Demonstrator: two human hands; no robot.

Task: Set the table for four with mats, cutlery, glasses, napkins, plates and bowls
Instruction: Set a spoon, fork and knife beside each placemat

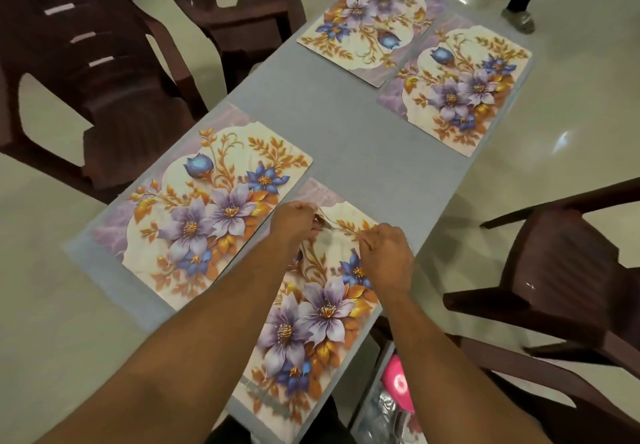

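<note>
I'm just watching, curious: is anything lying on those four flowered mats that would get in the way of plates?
Nothing visible does, apart from the person's own hands: left hand and right hand are over the nearest floral placemat, fingers curled on something small and unclear.

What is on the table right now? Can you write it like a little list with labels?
table: grey table, long
mats: four flowery ones; far left mat, far right mat, near left mat, near right mat
left hand: left hand curled over the top of the near right mat; what it pinches is too small to tell
right hand: right hand curled over the same mat
plates, glasses, cutlery: none on the table yet
chairs: brown chairs on both sides
</note>
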